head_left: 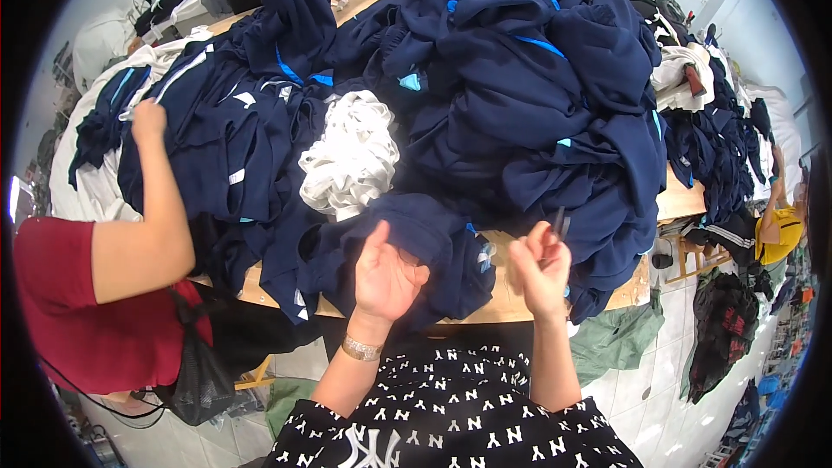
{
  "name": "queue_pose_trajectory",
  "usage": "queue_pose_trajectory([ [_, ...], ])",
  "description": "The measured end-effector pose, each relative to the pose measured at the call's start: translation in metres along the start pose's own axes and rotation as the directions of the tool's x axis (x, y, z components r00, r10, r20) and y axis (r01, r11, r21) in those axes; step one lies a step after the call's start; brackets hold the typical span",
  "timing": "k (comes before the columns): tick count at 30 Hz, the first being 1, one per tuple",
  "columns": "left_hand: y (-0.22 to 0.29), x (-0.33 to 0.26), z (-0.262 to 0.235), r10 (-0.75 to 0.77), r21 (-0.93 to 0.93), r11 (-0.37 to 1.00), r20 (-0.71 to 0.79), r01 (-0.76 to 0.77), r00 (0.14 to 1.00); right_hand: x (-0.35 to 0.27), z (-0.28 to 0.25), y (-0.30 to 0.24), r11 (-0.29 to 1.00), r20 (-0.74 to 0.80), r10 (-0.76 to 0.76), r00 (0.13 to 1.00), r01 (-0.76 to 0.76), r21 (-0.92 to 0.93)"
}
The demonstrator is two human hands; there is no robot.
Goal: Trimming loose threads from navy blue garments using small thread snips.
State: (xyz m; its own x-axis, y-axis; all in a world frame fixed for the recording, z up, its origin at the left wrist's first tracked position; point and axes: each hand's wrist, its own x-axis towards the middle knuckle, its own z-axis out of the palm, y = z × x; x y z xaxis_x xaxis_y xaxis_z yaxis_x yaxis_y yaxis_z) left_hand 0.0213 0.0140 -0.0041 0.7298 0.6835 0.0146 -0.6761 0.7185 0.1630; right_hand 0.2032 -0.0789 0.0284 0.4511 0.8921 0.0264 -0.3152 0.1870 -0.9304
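My left hand [390, 279] is held palm up, thumb stretched out and fingers partly curled, with nothing visible in it. It lies over the near edge of a navy garment [420, 217] at the front of the table. To its right my right hand [541, 270] is closed, somewhat blurred. From its fingers sticks up a thin dark tool like thread snips [562, 224]; its lower part is hidden. A small white and blue tag [486, 253] shows on the garment between my hands.
A big heap of navy garments [520, 87] fills the table's right side. White straps [351, 156] lie bundled in the middle. At left, a co-worker in a dark red top [95, 303] reaches over more navy garments [234, 121]. The wooden table edge [637, 286] is before me.
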Motion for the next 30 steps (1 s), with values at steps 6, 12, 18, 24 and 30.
queue_pose_trajectory([
  [6, -0.011, 0.000, 0.004, 0.174, 0.439, 0.899, -0.331, -0.012, 0.928, 0.002, 0.024, 0.048, 0.922, 0.175, -0.149, 0.973, 0.201, -0.331],
  [12, -0.003, -0.006, -0.005, 0.141, 0.500, 0.858, -0.452, 0.119, 0.881, 0.000, 0.036, 0.052, 0.841, 0.186, -0.233, 0.954, 0.294, -0.454],
  [18, -0.016, -0.004, 0.002, 0.208, 0.522, 0.853, -0.369, 0.017, 0.906, 0.001, 0.043, 0.050, 0.829, 0.177, -0.263, 0.949, 0.316, -0.462],
  [24, -0.036, -0.006, -0.009, 0.389, 0.599, 0.788, -0.304, -0.143, 0.870, -0.001, 0.047, 0.048, 0.755, 0.114, -0.225, 0.968, 0.247, -0.608],
  [30, -0.037, -0.001, -0.002, 0.439, 0.580, 0.790, -0.308, -0.199, 0.844, 0.000, 0.037, 0.055, 0.997, 0.046, -0.075, 0.996, 0.076, -0.030],
])
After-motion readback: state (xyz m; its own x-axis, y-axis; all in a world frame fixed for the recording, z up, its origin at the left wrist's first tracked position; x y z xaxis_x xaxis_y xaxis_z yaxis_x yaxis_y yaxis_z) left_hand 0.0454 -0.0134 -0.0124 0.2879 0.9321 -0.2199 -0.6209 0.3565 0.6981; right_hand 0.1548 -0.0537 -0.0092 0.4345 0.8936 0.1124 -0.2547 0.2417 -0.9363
